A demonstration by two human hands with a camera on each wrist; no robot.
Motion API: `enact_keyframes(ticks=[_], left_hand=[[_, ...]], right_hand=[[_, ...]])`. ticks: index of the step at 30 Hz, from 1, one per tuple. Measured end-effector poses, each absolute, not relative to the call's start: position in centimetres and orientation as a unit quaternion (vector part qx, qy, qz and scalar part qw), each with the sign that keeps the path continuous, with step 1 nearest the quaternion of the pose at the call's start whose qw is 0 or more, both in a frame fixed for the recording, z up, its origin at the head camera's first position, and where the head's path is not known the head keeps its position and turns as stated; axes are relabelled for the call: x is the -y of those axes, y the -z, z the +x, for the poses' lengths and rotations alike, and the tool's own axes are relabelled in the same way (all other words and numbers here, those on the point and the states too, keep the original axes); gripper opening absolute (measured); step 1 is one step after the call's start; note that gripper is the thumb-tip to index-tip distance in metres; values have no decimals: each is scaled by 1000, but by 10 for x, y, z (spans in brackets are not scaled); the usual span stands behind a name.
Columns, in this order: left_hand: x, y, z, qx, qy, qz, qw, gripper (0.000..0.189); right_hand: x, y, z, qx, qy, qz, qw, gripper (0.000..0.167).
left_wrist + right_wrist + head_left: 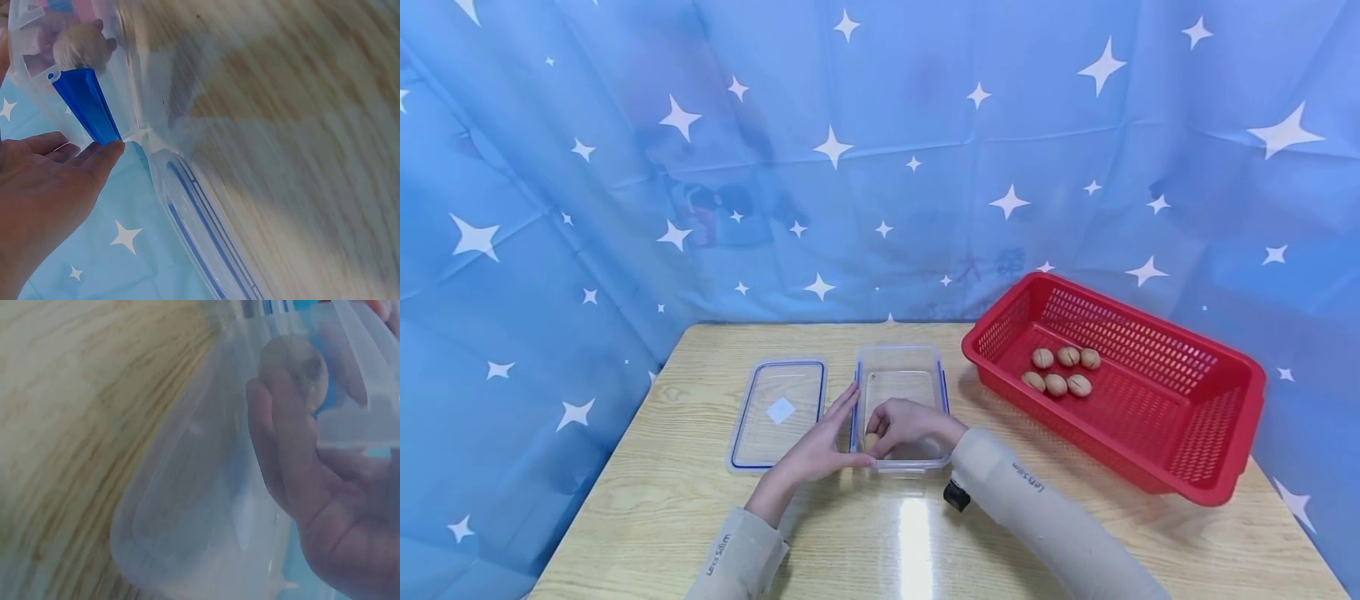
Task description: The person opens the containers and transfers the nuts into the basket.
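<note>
My right hand (pixel 908 425) reaches down into a clear plastic food container (pixel 898 357) and pinches a walnut (pixel 871 442) near its front left corner. Through the clear wall, the right wrist view shows the round walnut (pixel 306 369) at the fingertips. My left hand (pixel 822 446) lies along the container's left side, fingers stretched out and thumb at the front rim. In the left wrist view its fingertips touch a blue side latch (pixel 90 106). The container's lid (pixel 778 446), blue-edged with a white label, lies flat left of the container.
A red perforated basket (pixel 1157 433) stands at the right of the wooden table (pixel 662 500), with several walnuts (pixel 1067 357) at its left end. A blue star-patterned curtain (pixel 880 183) hangs behind the table. A small black object (pixel 957 496) sits under the right sleeve.
</note>
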State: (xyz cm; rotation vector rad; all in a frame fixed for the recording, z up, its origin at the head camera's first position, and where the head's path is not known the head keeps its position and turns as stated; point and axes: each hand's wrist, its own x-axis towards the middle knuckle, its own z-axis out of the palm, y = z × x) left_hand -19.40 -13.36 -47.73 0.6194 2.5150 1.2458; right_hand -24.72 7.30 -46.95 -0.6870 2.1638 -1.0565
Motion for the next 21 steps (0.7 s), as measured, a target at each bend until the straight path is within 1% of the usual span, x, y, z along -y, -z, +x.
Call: enact_keyframes(ticks=[3, 6, 10, 18, 21], left_hand=[[134, 478, -195, -867, -430, 213, 133, 108], [134, 479, -195, -869, -427, 213, 132, 109], [134, 479, -196, -869, -427, 210, 136, 110], [133, 479, -196, -866, -434, 204, 140, 108], [132, 479, -196, -870, -430, 200, 136, 107]], right_hand=[[-74, 469, -247, -818, 406, -264, 312, 29], [-77, 469, -249, -810, 420, -267, 309, 35], [-84, 463, -254, -812, 421, -286, 285, 42], [-108, 428, -264, -809, 440, -304, 244, 43], [-125, 415, -268, -810, 462, -275, 234, 44]])
